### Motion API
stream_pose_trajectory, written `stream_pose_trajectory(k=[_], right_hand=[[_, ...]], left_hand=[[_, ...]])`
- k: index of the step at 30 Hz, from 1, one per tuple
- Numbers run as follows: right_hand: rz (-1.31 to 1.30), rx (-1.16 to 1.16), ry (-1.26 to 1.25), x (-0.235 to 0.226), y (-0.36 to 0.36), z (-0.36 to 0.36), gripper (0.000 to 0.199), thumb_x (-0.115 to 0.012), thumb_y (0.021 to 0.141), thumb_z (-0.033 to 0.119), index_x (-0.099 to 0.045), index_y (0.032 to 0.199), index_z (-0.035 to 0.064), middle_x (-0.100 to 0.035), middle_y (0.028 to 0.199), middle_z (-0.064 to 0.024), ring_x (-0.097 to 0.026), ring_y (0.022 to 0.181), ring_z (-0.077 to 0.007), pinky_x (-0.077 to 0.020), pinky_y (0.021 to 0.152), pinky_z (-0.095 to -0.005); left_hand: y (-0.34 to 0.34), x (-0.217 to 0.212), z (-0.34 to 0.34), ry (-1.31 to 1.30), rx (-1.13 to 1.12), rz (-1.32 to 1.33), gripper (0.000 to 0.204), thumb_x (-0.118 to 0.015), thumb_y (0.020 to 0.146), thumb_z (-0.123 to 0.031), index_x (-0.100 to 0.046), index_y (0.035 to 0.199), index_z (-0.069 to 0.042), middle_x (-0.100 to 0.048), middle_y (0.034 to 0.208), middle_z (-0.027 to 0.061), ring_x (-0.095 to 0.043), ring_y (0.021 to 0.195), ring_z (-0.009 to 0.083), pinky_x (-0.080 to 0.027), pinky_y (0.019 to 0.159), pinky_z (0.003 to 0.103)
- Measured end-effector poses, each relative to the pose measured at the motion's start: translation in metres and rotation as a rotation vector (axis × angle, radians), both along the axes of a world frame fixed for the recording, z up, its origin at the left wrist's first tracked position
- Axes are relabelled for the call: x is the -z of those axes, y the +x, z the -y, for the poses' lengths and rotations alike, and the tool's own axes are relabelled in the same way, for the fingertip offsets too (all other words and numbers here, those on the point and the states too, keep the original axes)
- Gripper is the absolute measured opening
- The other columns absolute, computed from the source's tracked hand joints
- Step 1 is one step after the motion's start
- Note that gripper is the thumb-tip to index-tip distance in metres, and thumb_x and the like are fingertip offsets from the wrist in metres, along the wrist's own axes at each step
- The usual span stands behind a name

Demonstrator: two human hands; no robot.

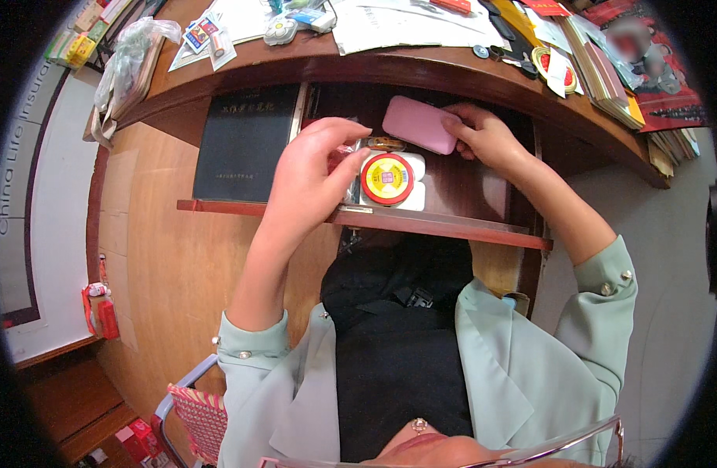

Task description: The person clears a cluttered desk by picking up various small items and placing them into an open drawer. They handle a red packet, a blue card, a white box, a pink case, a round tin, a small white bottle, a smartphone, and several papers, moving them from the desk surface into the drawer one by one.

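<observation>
My right hand [483, 136] grips a flat pink case [417, 123] at the back of an open wooden desk drawer [444, 225]. My left hand [312, 168] reaches into the same drawer, fingers curled over a clear plastic wrapper [352, 156] beside a round red and yellow tin [386, 179]. That tin lies on a white box [417, 191]. A small brown and gold item [384, 143] sits just behind the tin, partly hidden.
A black book [245, 144] lies in the drawer's left side. The curved desk top [421, 66] above carries papers, cards, a plastic bag [132, 54] and stacked booklets [608, 74]. A red woven chair [198, 417] stands at lower left.
</observation>
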State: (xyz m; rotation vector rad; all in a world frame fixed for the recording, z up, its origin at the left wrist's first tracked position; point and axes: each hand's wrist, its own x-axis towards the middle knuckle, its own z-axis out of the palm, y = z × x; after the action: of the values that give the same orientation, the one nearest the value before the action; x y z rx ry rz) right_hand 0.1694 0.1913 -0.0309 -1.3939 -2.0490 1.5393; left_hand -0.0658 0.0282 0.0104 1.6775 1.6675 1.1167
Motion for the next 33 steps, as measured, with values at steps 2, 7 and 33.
stream_pose_trajectory(k=[2, 7, 33], right_hand=[[0.014, 0.004, 0.056, 0.004, -0.003, -0.001, 0.039, -0.06, 0.098, 0.031, -0.061, 0.124, 0.0023, -0.062, 0.084, -0.0048, -0.055, 0.069, -0.011, -0.0476, 0.06, -0.0268], [-0.013, 0.004, 0.081, 0.006, -0.005, -0.007, 0.039, -0.06, 0.097, 0.032, -0.062, 0.124, 0.0028, -0.065, 0.085, -0.0071, -0.059, 0.07, -0.0133, -0.051, 0.062, -0.0295], [-0.015, -0.203, 0.297, 0.023, -0.061, -0.029, 0.039, -0.047, 0.103, 0.034, -0.06, 0.133, 0.013, -0.07, 0.093, -0.0153, -0.065, 0.071, -0.0207, -0.0529, 0.066, -0.0362]], left_hand=[[-0.007, 0.005, -0.015, 0.161, 0.042, -0.391, 0.03, -0.069, 0.084, -0.011, -0.068, 0.111, 0.002, -0.066, 0.115, 0.0167, -0.063, 0.104, 0.0305, -0.049, 0.094, 0.038], [-0.03, 0.013, -0.043, -0.046, 0.097, -0.675, 0.036, -0.067, 0.084, -0.013, -0.066, 0.116, 0.002, -0.065, 0.115, 0.0218, -0.058, 0.11, 0.0399, -0.046, 0.098, 0.043], [-0.042, 0.0, -0.057, -0.288, 0.327, -0.645, 0.057, -0.075, 0.081, -0.036, -0.059, 0.121, 0.001, -0.064, 0.111, 0.025, -0.062, 0.104, 0.039, -0.05, 0.092, 0.041]])
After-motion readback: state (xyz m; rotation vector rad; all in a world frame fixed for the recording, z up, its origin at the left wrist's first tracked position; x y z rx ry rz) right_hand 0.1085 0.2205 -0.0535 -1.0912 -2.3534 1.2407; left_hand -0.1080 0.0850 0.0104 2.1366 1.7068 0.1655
